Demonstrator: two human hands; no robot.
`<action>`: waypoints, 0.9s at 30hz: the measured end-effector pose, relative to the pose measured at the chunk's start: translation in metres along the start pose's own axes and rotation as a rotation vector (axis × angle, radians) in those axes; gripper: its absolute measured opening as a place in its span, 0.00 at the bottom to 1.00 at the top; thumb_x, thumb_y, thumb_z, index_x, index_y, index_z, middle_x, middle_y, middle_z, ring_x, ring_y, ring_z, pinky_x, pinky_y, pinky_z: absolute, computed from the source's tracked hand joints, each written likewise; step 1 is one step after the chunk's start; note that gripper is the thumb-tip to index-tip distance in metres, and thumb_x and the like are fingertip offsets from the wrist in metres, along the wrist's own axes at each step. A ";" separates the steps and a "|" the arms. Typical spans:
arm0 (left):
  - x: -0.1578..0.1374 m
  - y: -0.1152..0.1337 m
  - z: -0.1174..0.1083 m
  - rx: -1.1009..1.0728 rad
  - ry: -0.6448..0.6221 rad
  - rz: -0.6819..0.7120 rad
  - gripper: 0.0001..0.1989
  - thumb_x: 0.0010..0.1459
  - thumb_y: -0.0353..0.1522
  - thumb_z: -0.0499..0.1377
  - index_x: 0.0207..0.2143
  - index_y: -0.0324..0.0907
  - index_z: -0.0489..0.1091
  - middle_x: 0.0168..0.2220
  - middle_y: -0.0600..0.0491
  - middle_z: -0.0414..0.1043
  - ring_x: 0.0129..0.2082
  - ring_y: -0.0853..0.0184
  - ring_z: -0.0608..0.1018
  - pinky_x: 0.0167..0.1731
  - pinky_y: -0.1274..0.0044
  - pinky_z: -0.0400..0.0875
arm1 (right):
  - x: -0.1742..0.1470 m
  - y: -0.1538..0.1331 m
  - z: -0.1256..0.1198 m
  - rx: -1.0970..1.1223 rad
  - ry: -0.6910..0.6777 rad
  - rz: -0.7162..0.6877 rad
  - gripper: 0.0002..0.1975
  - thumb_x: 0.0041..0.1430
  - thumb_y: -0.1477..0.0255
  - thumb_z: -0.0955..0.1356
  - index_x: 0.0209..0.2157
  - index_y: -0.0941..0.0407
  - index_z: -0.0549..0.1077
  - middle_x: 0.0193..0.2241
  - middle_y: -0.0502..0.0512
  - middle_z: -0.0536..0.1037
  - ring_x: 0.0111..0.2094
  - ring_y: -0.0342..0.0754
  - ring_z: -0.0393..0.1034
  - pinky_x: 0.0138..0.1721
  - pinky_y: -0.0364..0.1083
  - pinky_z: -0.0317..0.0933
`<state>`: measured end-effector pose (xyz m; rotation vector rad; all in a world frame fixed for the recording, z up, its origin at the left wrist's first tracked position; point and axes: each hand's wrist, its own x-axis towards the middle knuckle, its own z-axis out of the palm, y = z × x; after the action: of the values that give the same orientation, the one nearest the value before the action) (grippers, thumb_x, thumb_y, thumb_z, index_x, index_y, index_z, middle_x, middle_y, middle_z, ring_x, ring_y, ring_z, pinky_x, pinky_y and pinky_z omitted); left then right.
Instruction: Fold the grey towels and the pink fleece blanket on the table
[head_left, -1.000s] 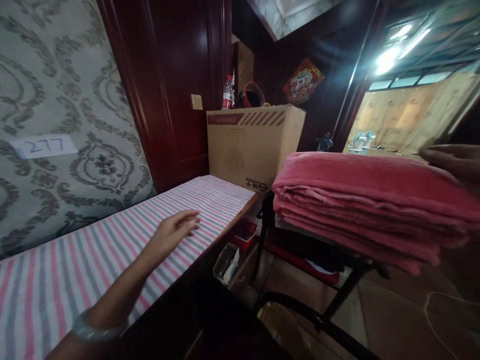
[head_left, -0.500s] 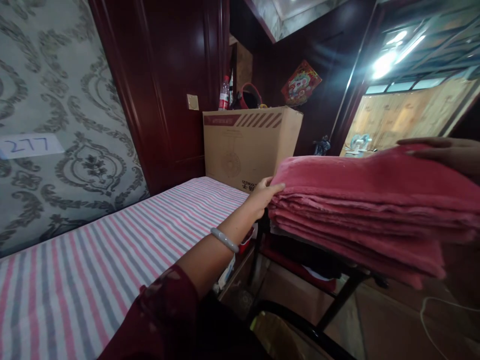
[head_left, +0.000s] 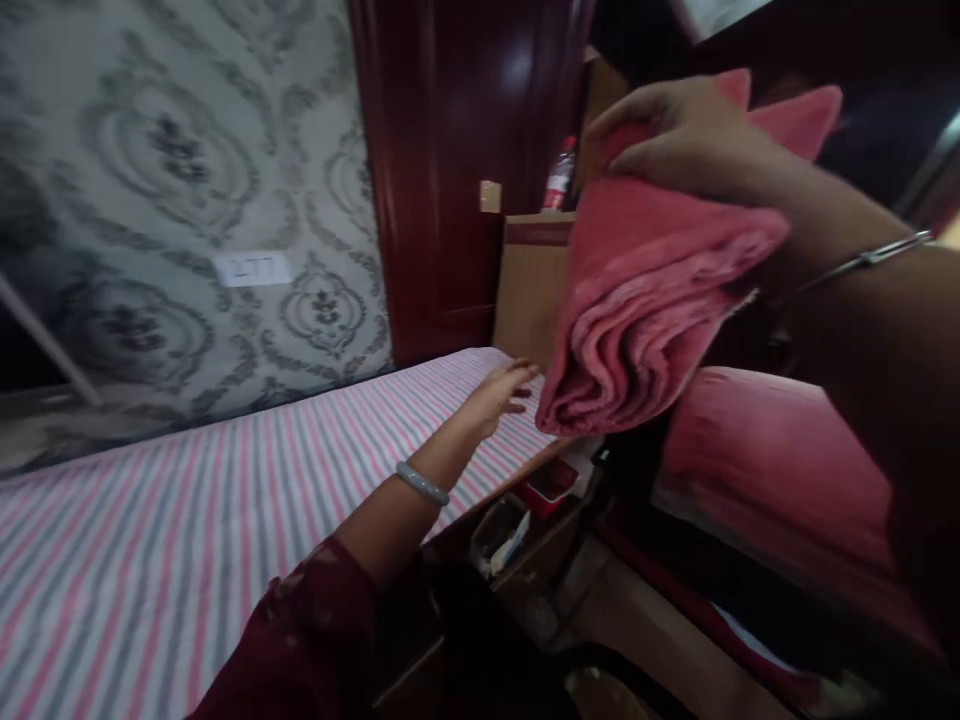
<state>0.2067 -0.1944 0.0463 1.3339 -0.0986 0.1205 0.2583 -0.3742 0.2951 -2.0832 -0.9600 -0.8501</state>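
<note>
1. Right hand (head_left: 686, 135) is up high at the top right, fingers curled over the top of a folded pink blanket (head_left: 645, 300) and clamped on it.
2. The blanket hangs from that grip in a thick bundle, its layered folds facing the camera, the low end drooping just above the near edge of the bed.
3. A thin metal bangle (head_left: 862, 260) shows on the right wrist, with the forearm filling the right side of the view.
4. Left hand (head_left: 499, 395) is stretched out low, palm down, fingers spread and loose, holding nothing.
5. It sits over the striped sheet (head_left: 187, 530) close to the blanket's lower end; whether the fingertips touch the cloth, I cannot tell.
6. A pale bracelet (head_left: 422, 484) rings the left wrist, and a dark red sleeve (head_left: 300, 640) covers the arm nearer the camera.
7. More pink bedding (head_left: 757, 470) lies below the right forearm, lower than the held bundle.
8. Behind the blanket stands a cardboard box (head_left: 532, 285), partly hidden by it.
9. A bottle (head_left: 559, 180) with a red label stands on top of the box.
10. Dark wood panelling (head_left: 450, 180) runs up behind the box; patterned wallpaper (head_left: 187, 200) with a small white label (head_left: 251, 268) covers the wall on the left.
</note>
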 end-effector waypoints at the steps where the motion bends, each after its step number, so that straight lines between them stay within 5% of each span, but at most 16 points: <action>1: -0.012 0.011 -0.032 -0.030 0.113 0.058 0.19 0.54 0.39 0.63 0.47 0.43 0.73 0.52 0.45 0.74 0.39 0.63 0.77 0.36 0.74 0.72 | 0.005 -0.021 0.038 -0.010 -0.069 -0.107 0.24 0.53 0.83 0.65 0.52 0.70 0.76 0.47 0.53 0.80 0.58 0.51 0.67 0.57 0.50 0.56; 5: -0.081 0.041 -0.153 -0.276 0.466 0.241 0.21 0.60 0.46 0.57 0.49 0.43 0.70 0.48 0.45 0.75 0.43 0.58 0.79 0.41 0.67 0.75 | -0.039 -0.101 0.200 0.041 -0.429 -0.370 0.22 0.57 0.90 0.66 0.54 0.66 0.74 0.53 0.56 0.78 0.58 0.48 0.69 0.63 0.52 0.57; 9: -0.155 0.013 -0.232 -0.289 0.829 -0.007 0.16 0.57 0.44 0.61 0.41 0.42 0.70 0.29 0.53 0.72 0.25 0.65 0.75 0.28 0.74 0.72 | -0.143 -0.146 0.330 0.179 -0.761 -0.531 0.17 0.56 0.79 0.74 0.48 0.55 0.77 0.34 0.45 0.82 0.36 0.43 0.77 0.45 0.41 0.70; 11: -0.181 -0.012 -0.255 -0.266 0.979 -0.114 0.13 0.54 0.39 0.63 0.39 0.42 0.69 0.25 0.56 0.68 0.20 0.69 0.70 0.22 0.77 0.67 | -0.181 -0.149 0.371 0.211 -0.865 -0.582 0.21 0.50 0.77 0.77 0.48 0.54 0.78 0.36 0.48 0.82 0.38 0.46 0.77 0.45 0.42 0.70; 16: -0.196 -0.052 -0.276 -0.250 1.083 -0.093 0.29 0.48 0.28 0.64 0.53 0.46 0.62 0.27 0.59 0.70 0.20 0.71 0.71 0.23 0.79 0.68 | -0.216 -0.137 0.407 0.091 -0.873 -0.448 0.36 0.57 0.63 0.75 0.65 0.55 0.67 0.63 0.68 0.68 0.61 0.66 0.62 0.58 0.61 0.63; 18: -0.187 -0.059 -0.274 -0.210 1.070 -0.056 0.36 0.45 0.25 0.65 0.57 0.48 0.60 0.28 0.59 0.71 0.21 0.71 0.71 0.23 0.80 0.67 | -0.220 -0.138 0.409 -0.012 -0.892 -0.427 0.41 0.53 0.60 0.77 0.66 0.54 0.65 0.62 0.71 0.67 0.61 0.69 0.61 0.56 0.64 0.62; 20: -0.175 -0.061 -0.271 -0.140 1.032 -0.002 0.40 0.42 0.23 0.64 0.59 0.47 0.62 0.31 0.56 0.74 0.24 0.70 0.73 0.24 0.80 0.68 | -0.217 -0.139 0.412 -0.033 -0.931 -0.443 0.35 0.54 0.67 0.76 0.63 0.55 0.70 0.57 0.70 0.73 0.58 0.68 0.66 0.55 0.62 0.64; 24: -0.155 -0.047 -0.273 -0.023 1.070 0.038 0.35 0.39 0.22 0.62 0.55 0.41 0.69 0.32 0.52 0.75 0.25 0.67 0.75 0.25 0.77 0.69 | -0.168 -0.116 0.417 0.322 -0.900 -0.230 0.21 0.56 0.80 0.67 0.51 0.55 0.80 0.45 0.59 0.81 0.47 0.56 0.75 0.53 0.53 0.68; 27: -0.156 -0.011 -0.286 0.063 1.089 0.104 0.28 0.46 0.24 0.61 0.53 0.41 0.72 0.34 0.51 0.77 0.29 0.66 0.77 0.30 0.76 0.73 | -0.100 -0.063 0.400 0.686 -0.542 0.122 0.20 0.51 0.79 0.67 0.45 0.57 0.81 0.41 0.54 0.82 0.43 0.52 0.77 0.51 0.49 0.70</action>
<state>0.0542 0.0764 -0.0530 1.1706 0.7605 0.9185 0.2645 -0.0649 0.0154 -1.7393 -1.1725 0.1386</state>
